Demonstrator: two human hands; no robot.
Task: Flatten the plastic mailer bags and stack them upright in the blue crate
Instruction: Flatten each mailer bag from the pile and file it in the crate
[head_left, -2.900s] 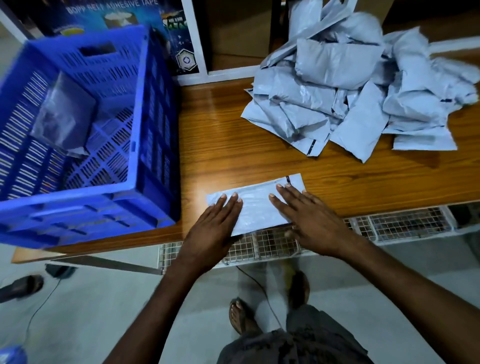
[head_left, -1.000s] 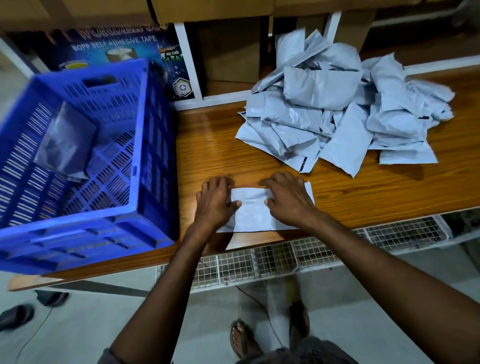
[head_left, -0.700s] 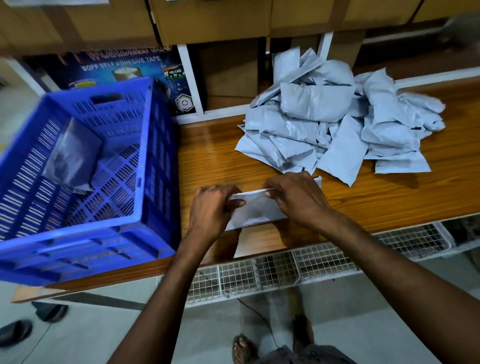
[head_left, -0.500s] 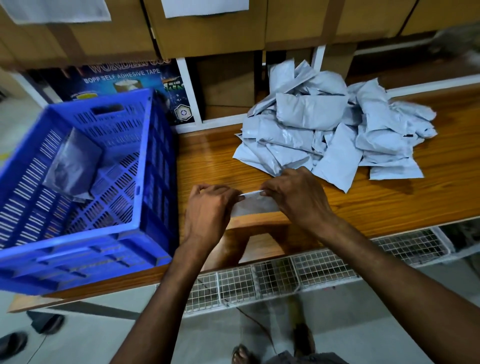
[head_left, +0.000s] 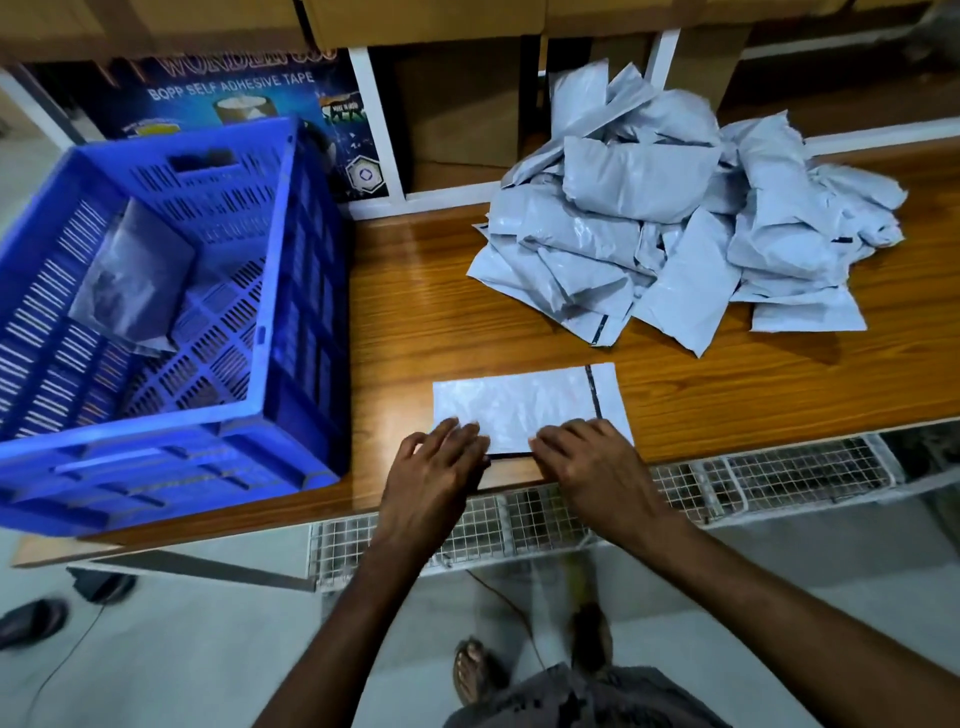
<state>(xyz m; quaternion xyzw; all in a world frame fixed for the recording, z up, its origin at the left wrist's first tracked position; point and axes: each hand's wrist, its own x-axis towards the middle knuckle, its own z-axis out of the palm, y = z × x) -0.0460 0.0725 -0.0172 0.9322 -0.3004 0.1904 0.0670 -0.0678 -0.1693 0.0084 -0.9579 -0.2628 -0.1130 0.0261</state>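
At lower centre, the flat, crinkled rectangular mailer (head_left: 519, 405) is lying on the glossy wood table (head_left: 415, 322); left hand (head_left: 434, 470) and right hand (head_left: 589, 462) are pressing its near edge, fingers together, slightly bent. The slotted blue crate (head_left: 291, 249) is sitting at left.

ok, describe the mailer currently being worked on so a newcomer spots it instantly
On the wooden table, right of the blue crate and in front of the heap of mailers, one mailer lies alone by the near edge. It is the only one spread flat, a dark strip near its right end, left hand and right hand resting on it.
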